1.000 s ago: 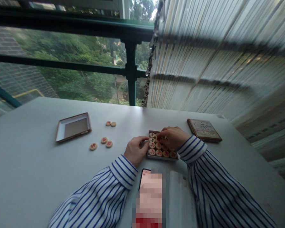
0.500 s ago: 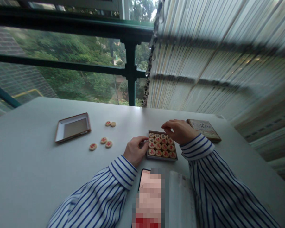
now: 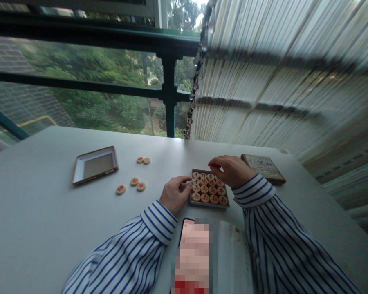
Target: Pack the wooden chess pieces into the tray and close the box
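A small open box (image 3: 209, 205) packed with round wooden game pieces (image 3: 208, 189), marked in red and black, sits on the white table (image 3: 49, 228) in front of me. My left hand (image 3: 173, 195) is curled against the box's left side, thumb and fingers on its edge. Just above the box's far right corner hovers my right hand (image 3: 230, 169), fingers loosely stretched leftward and holding nothing. Both of my sleeves are striped blue and white.
Several loose pieces lie to the left: three (image 3: 135, 181) near the middle and two (image 3: 143, 160) further back. An empty shallow tray (image 3: 95, 164) lies at the far left. A flat printed board (image 3: 264, 167) rests to the right. A phone (image 3: 186, 225) is near me. Window railing and blinds stand behind.
My right hand has lifted off the pieces in the box and drawn back to the right, uncovering them. My left hand has stayed on the box's side.
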